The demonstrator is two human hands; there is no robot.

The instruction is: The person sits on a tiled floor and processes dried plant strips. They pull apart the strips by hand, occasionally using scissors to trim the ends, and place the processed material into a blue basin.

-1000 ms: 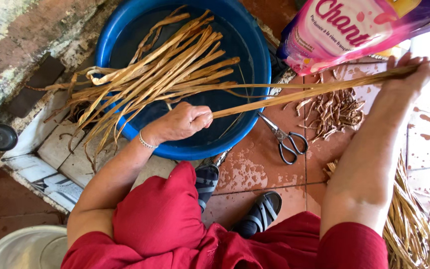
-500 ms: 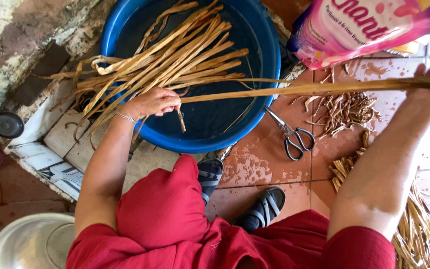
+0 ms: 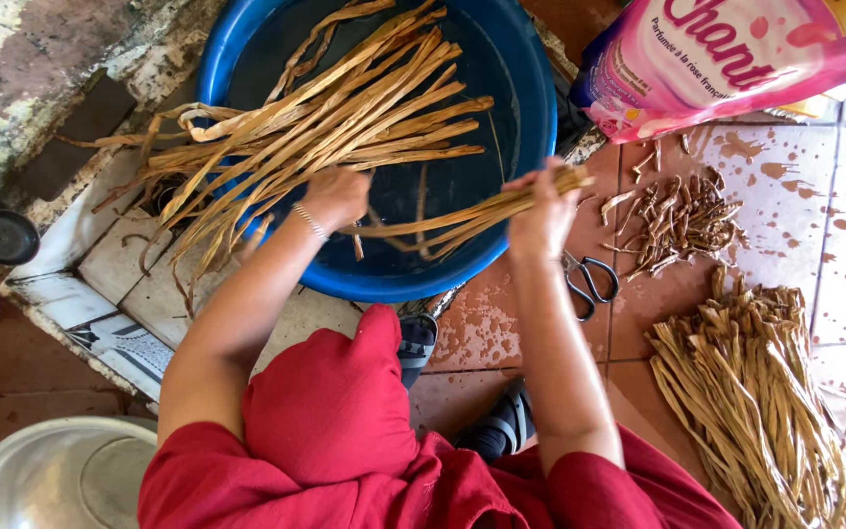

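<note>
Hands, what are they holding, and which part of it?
Both hold one bunch of tan fibre strips over the blue basin. The right hand grips it near its right end; the left hand holds the other end.

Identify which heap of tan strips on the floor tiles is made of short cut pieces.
The small scattered heap beside the scissors, just below the pink bag. The other floor heap, at lower right, is a bundle of long strips lying side by side.

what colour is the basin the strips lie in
Blue, a round basin with tan strips across it; the head view shows it.
</note>
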